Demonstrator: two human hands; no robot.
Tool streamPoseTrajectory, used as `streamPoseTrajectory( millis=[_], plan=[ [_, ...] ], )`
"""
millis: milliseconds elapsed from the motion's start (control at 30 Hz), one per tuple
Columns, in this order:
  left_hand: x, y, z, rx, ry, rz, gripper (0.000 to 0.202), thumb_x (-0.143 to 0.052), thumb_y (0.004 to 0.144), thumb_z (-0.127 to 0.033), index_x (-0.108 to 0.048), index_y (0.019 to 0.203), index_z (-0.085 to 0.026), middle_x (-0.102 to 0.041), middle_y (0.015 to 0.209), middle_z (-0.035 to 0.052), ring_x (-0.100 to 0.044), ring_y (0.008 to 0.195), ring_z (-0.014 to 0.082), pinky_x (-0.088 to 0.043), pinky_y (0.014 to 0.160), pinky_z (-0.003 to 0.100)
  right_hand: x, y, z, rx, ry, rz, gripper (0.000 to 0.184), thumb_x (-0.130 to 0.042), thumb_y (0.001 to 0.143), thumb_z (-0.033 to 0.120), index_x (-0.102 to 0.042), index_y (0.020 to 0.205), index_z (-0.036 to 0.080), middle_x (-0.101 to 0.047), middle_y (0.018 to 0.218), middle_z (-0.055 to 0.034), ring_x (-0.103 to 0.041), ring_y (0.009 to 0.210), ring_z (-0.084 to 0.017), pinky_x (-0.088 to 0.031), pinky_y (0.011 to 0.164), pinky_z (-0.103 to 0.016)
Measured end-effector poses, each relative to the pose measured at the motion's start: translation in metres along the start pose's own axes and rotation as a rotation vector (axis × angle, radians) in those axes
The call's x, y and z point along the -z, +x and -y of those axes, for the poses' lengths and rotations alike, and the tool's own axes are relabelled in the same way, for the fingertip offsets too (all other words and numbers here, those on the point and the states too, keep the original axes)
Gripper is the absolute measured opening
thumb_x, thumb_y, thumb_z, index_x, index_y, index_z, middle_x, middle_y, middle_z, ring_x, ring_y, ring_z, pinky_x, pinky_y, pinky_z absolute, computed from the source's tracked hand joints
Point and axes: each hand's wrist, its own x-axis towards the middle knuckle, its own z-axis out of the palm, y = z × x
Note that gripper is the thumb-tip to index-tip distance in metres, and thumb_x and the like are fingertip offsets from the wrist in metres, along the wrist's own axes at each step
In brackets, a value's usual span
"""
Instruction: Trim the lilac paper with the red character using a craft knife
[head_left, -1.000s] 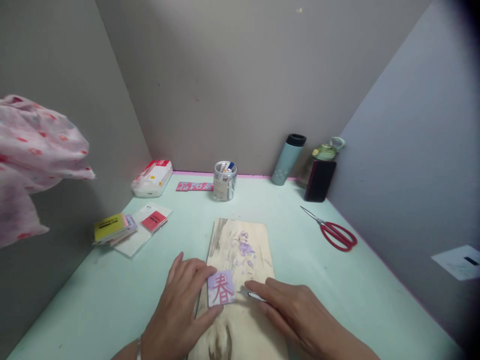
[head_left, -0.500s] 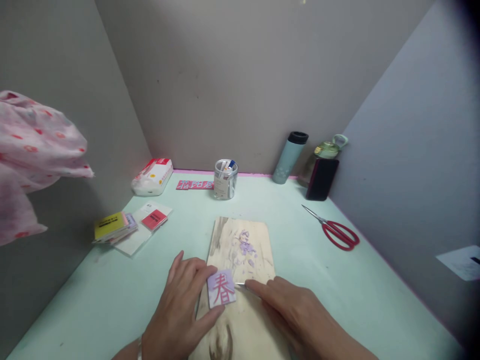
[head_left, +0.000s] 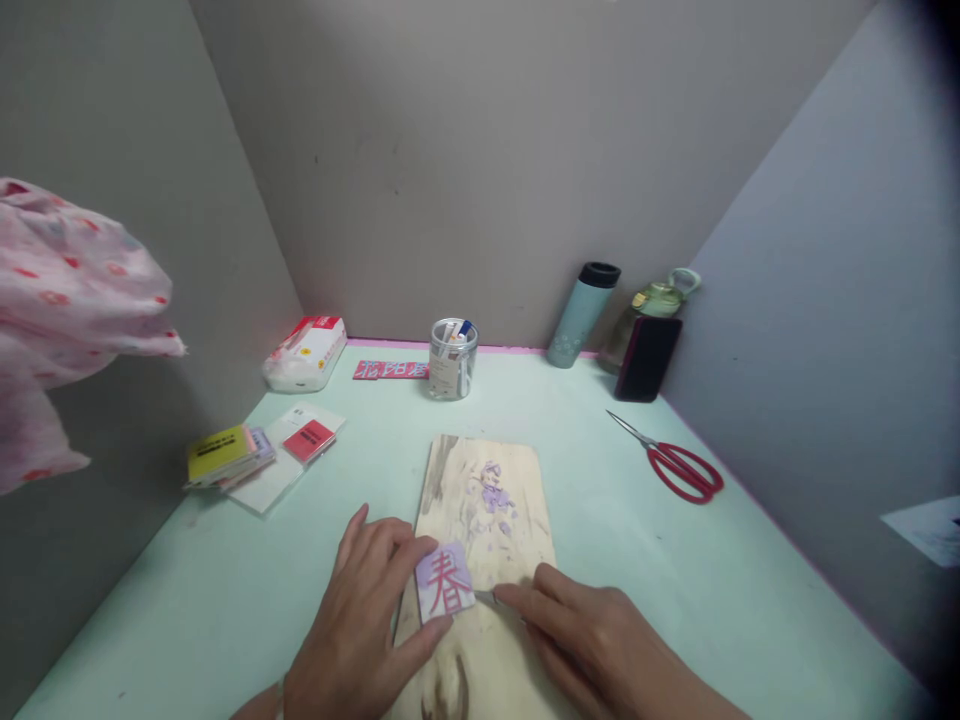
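Observation:
A small square purple block (head_left: 445,582) with a red Chinese character on its face lies on a wooden board (head_left: 517,570). My left hand (head_left: 375,600) grips the block between thumb and forefinger at its left side. My right hand (head_left: 592,630) is closed round a thin carving knife whose metal blade (head_left: 486,597) points left and meets the block's lower right edge. The knife's handle is hidden inside the hand. Purple shavings (head_left: 495,497) are scattered on the far half of the board.
Red-handled scissors (head_left: 679,470) lie at right. Behind stand a pen cup (head_left: 452,360), a blue tumbler (head_left: 583,315), a green bottle (head_left: 619,335) and a phone (head_left: 649,360). Tissues (head_left: 306,355), carved red strips (head_left: 390,370) and packaged blocks (head_left: 229,455) sit left; a pink spotted cloth (head_left: 75,320) hangs there.
The knife blade and my right hand have shifted toward me, down along the block's right edge. The block has turned slightly in my left hand.

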Motion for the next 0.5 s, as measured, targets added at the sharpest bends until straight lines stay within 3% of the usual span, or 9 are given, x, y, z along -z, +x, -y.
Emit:
streamPoseTrajectory(
  millis=[500],
  plan=[
    [0.0039,0.0019,-0.0018,-0.026,0.027,0.003,0.043,-0.07,0.092,-0.037,-0.052,0.13,-0.027,-0.063,0.111,0.0055,-0.063,0.112,0.0287,-0.032,0.119,0.068,-0.0024,-0.002,-0.0028,-0.009,0.011,-0.016,0.038,-0.049,0.102,0.014,-0.06,0.136,0.028,-0.068,0.102,-0.0046,-0.067,0.078,-0.017,-0.048,0.068,-0.03]
  ],
)
